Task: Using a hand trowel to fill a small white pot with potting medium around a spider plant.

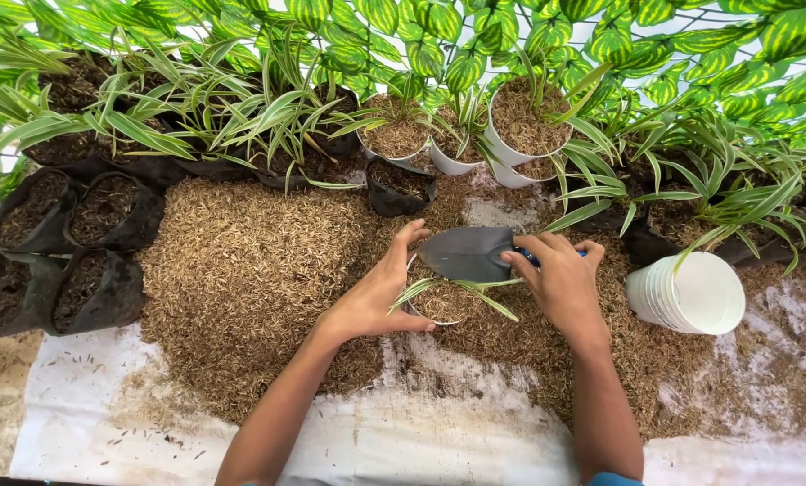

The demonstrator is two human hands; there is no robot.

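A small white pot (439,304), filled with husk mix and holding a young striped-leaf plant (452,290), sits at the centre of the scene on a heap of rice husk (241,270). The left hand (376,292) cups the pot's left side, fingers curved around the rim and thumb lying along the near edge. The right hand (560,279) is closed around the blue handle of a grey metal trowel (470,254), whose blade lies flat over the far rim of the pot, pointing left.

Just right of the right hand, a stack of empty white pots (686,292) lies on its side on the husk. The heap spreads over a white sheet (439,441) that covers the near ground. To the far left stand black grow bags (70,243) filled with dark soil, some bare, some farther back carrying green-and-white striped plants (241,117). Beyond the pot, white pots (520,135) already planted and topped with husk stand in a cluster. More striped plants (745,198) in black bags line the far right, under a canopy of broad variegated leaves (547,36).
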